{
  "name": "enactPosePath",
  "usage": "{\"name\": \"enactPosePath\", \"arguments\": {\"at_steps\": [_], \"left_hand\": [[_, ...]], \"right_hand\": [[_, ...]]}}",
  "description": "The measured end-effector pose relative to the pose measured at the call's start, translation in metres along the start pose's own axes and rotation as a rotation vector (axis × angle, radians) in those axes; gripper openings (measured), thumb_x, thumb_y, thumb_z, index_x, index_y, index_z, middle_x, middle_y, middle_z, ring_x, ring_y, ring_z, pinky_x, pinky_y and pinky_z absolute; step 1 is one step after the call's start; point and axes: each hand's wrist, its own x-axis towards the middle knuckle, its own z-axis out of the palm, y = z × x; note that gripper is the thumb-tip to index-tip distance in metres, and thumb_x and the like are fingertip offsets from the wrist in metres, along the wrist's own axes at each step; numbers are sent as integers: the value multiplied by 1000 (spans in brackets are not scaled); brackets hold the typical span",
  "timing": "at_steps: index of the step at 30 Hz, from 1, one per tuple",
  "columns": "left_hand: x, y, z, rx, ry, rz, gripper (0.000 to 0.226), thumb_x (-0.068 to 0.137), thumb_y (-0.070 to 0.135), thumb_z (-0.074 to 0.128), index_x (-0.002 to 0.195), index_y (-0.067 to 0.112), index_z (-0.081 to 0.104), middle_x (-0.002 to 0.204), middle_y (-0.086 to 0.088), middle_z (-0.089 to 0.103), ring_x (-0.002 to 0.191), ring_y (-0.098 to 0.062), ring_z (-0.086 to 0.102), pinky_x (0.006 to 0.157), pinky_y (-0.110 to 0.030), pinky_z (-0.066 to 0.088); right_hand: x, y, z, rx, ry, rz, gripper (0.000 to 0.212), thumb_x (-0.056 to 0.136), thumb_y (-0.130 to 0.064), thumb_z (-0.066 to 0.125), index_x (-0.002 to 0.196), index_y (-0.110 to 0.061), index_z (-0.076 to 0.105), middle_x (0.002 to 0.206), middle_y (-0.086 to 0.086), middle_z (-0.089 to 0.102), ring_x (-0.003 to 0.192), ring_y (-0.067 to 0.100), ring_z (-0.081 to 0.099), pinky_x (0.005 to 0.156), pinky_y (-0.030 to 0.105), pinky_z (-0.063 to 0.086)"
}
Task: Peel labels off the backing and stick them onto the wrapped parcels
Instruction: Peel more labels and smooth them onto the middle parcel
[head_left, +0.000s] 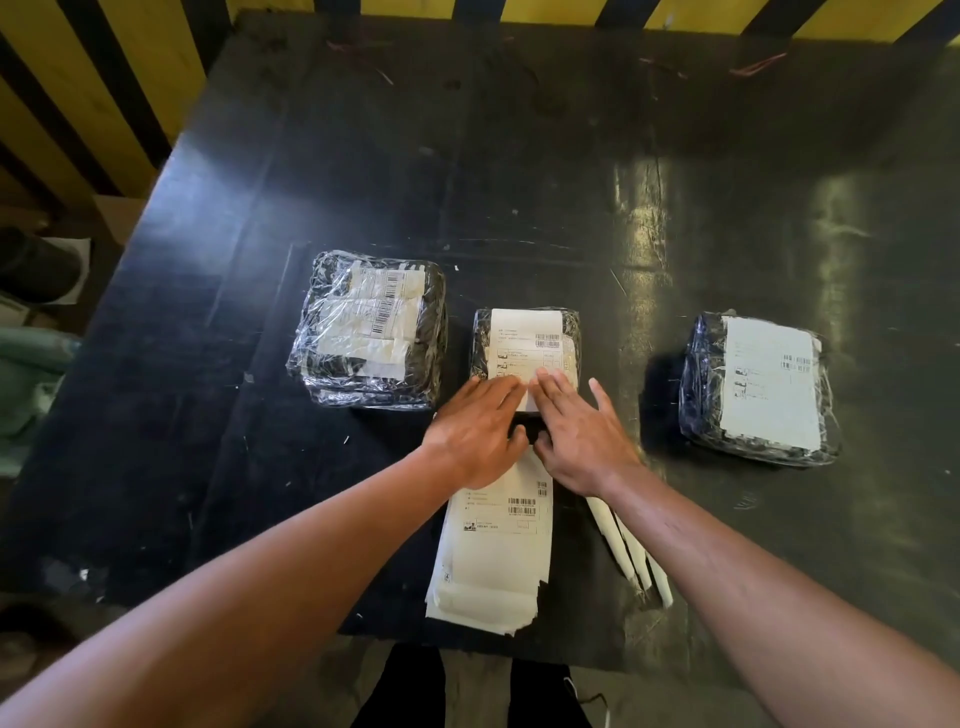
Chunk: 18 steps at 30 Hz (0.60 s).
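Note:
Three dark parcels wrapped in clear film lie in a row on the black table (519, 156). The middle parcel (570, 332) carries a white label (524, 338). Both hands lie flat on that label's near end, fingers spread: my left hand (475, 423) on its left side, my right hand (579, 431) on its right, and neither grips anything. The left parcel (366, 330) shows only older barcode slips under its film. The right parcel (758, 387) has a large white label on top. A stack of label sheets (493, 551) lies just below my hands.
Several rolled white backing strips (631, 551) lie to the right of the sheet stack. Yellow-and-black striped barriers (78, 78) stand at the left and far edges of the table. The floor and my feet show at the near edge.

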Motion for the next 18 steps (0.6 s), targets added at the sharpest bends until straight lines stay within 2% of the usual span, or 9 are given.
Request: {"name": "enactPosePath", "arguments": {"at_steps": [3,6,8,10,12,15,18], "left_hand": [[5,-4,-5,30,1,-48,63,103,39,43,159,11,34,160,-4,39,148,-23,39,129,-41,22],[14,-2,-15,91,15,-111,51,100,40,44,141,11,48,142,-7,50,127,-25,52,121,-43,35],[22,5,-18,92,31,-99,52,102,39,44,144,10,48,149,-10,47,137,-27,46,125,-45,29],[31,11,-19,38,29,-50,59,105,35,41,158,12,36,166,-8,32,154,-25,30,131,-45,19],[40,13,-21,3,18,-47,61,107,35,38,163,15,29,170,-3,26,158,-23,24,131,-44,16],[50,3,-27,-6,22,-114,61,106,39,41,160,13,32,165,-4,33,151,-25,35,126,-43,27],[54,-5,-32,44,10,-191,58,104,40,48,152,10,39,153,-7,41,137,-27,48,114,-43,42]], "right_hand": [[-4,4,4,20,17,16,74,105,-35,39,167,-18,3,176,-3,-4,161,13,-9,129,54,-6],[-5,3,3,56,7,19,78,105,-35,45,167,-18,1,175,-3,-6,161,14,-11,129,53,-6],[-5,1,4,85,12,21,81,105,-37,49,168,-18,1,175,-3,-8,161,15,-12,130,53,-5],[-6,-1,6,110,36,20,84,104,-39,53,168,-19,2,175,-2,-8,161,15,-12,130,54,-4],[-5,0,8,119,46,25,85,103,-40,54,168,-20,4,175,-3,-7,161,15,-12,130,55,-3],[-4,2,9,109,37,30,85,103,-40,53,168,-20,2,174,-5,-10,161,14,-13,130,56,-2],[-4,2,9,97,24,34,85,103,-39,52,167,-22,-1,174,-6,-13,160,14,-15,130,55,-4]]}}
